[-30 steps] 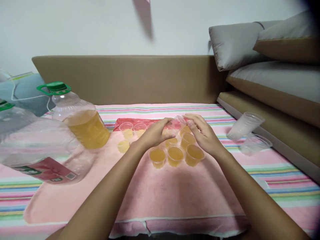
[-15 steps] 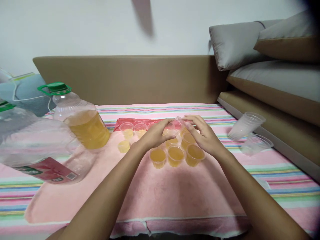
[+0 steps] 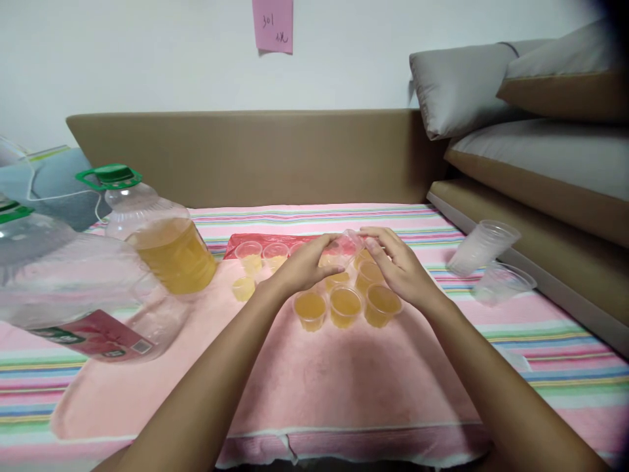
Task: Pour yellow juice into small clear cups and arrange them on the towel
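Note:
Between my two hands, above the cups, is a clear plastic piece (image 3: 350, 244), perhaps a lid or cup; its exact shape is hard to make out. My left hand (image 3: 310, 263) touches its left side, and my right hand (image 3: 396, 263) touches its right side. Several small clear cups of yellow liquid stand below and around my hands, among them a front left cup (image 3: 310, 311), a front middle cup (image 3: 346, 307) and a front right cup (image 3: 382, 305). My left hand partly hides the cups behind it.
A large jug of yellow liquid (image 3: 171, 252) stands at the left, behind a nearly see-through jug (image 3: 98, 314). Stacked clear cups (image 3: 484, 248) and loose lids or cups (image 3: 504, 284) lie at the right beside stacked cushions (image 3: 545, 157). A red plastic sheet (image 3: 233, 246) lies behind the cups.
The clear piece between my hands has tilted slightly. A pink note on the wall, blurred before, now shows sharply. My hands have barely moved.

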Action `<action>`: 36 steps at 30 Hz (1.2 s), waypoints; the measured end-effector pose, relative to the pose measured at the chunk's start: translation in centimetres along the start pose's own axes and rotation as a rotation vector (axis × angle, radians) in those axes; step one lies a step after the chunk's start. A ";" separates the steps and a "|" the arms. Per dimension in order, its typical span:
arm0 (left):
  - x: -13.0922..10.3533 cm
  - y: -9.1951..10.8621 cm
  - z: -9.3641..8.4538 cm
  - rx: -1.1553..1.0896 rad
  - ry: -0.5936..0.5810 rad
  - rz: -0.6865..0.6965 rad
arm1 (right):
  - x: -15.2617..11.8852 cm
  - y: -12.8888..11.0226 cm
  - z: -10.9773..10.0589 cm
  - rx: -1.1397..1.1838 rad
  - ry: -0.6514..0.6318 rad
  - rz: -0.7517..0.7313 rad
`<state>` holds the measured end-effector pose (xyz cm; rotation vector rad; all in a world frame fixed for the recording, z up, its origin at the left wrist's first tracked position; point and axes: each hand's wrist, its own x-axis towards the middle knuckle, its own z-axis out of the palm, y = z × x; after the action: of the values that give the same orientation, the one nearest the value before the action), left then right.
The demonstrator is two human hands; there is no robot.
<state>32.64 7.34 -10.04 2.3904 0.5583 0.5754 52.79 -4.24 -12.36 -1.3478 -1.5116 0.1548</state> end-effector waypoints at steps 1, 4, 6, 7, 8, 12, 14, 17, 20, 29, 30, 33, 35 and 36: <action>0.0 0.1 0.0 0.001 -0.002 -0.002 | 0.0 0.0 0.0 0.000 -0.014 -0.001; -0.2 0.3 0.0 0.000 -0.005 -0.008 | 0.1 -0.2 -0.2 -0.008 -0.005 -0.028; -0.2 0.5 0.1 -0.002 -0.007 -0.003 | 0.2 -0.3 -0.3 -0.026 0.008 -0.049; -0.2 0.5 0.1 0.000 -0.008 0.003 | 0.2 -0.3 -0.4 -0.031 0.023 -0.052; -0.2 0.6 0.1 0.004 -0.008 0.009 | 0.2 -0.3 -0.5 -0.031 0.038 -0.052; 0.1 0.6 0.0 0.021 0.000 0.019 | 0.2 -0.4 -0.4 -0.011 0.040 -0.019; 0.1 0.6 -0.1 0.024 0.000 0.018 | 0.1 -0.4 -0.3 0.002 0.003 0.002; 0.0 0.6 -0.2 0.033 -0.005 0.014 | 0.0 -0.4 0.1 0.023 -0.021 0.020; -0.1 0.6 -0.1 0.047 -0.003 0.004 | -0.1 -0.4 0.2 0.043 0.065 0.037; -0.2 0.4 0.0 0.082 0.000 0.011 | -0.2 -0.3 0.6 0.019 0.087 0.008; -0.3 0.3 0.1 0.089 0.001 0.014 | -0.2 -0.4 0.4 -0.011 0.057 -0.013; -0.2 0.0 0.1 0.123 -0.002 0.046 | 0.0 -0.5 -0.1 -0.070 0.019 -0.051; -0.1 -0.1 -0.1 0.155 0.000 0.091 | 0.1 -0.5 -0.6 -0.060 0.055 -0.043; 0.0 -0.1 -0.2 0.169 -0.001 0.118 | 0.1 -0.5 -0.8 -0.059 0.044 -0.044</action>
<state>32.50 7.44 -9.99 2.5969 0.4849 0.5988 53.07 -4.74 -11.66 -1.3546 -1.5174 0.0529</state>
